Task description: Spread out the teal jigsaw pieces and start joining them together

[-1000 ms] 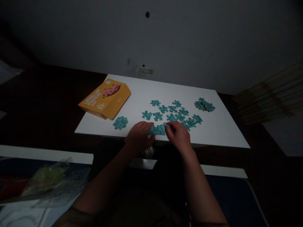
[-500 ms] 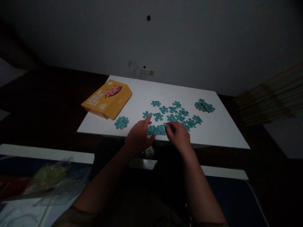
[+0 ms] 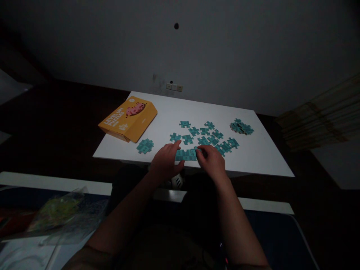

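Observation:
A short strip of joined teal puzzle pieces [image 3: 186,154] lies near the front edge of a white table [image 3: 253,157]. My left hand [image 3: 165,161] rests at the strip's left end, forefinger stretched toward it and thumb under the edge. My right hand [image 3: 211,160] presses on the strip's right end with curled fingers. Several loose teal pieces [image 3: 206,135] are scattered just beyond the strip.
An orange puzzle box [image 3: 128,118] lies at the table's left. A small joined clump [image 3: 144,146] sits at the front left and a pile of pieces [image 3: 242,127] at the right. A plastic bag [image 3: 56,217] lies at lower left. The room is dim.
My left forefinger has stretched out from a curled hand toward the strip's left end. My right hand stays on the strip. The view has shifted slightly.

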A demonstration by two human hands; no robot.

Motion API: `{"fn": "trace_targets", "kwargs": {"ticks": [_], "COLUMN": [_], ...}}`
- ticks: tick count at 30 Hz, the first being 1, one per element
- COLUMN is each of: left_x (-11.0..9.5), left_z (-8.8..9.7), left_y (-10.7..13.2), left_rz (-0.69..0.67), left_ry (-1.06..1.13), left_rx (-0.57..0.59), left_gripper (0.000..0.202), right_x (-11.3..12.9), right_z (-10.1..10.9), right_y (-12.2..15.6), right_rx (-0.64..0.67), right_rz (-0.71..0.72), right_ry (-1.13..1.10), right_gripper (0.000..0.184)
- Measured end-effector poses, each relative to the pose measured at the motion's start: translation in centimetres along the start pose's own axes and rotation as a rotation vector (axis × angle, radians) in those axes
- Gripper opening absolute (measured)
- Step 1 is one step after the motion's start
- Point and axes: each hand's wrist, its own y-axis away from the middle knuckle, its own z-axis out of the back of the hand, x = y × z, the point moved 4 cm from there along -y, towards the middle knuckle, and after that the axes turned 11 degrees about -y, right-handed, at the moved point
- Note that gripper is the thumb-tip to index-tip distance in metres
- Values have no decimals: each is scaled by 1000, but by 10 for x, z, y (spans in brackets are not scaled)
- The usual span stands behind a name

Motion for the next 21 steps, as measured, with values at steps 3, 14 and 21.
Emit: {"fn": "trace_targets", "kwargs": {"ticks": [3,14,21], "left_x": [0,0,2], "left_z": [0,-3,-2], "left_y": [0,1,1], "left_rz": [7,-29,-33], "left_ry": [-3,-35,-20], "left_rx": [18,-17,-12], "left_gripper": [82,69,65], "right_x": [1,-31,-36], "right_z": [0,14,19], "right_y": [0,4,4], "right_rx": [8,-172,-225], "right_rz": [-15,-230,-299], "right_ry": [4,-572,-847], "right_gripper": [30,44,59]}}
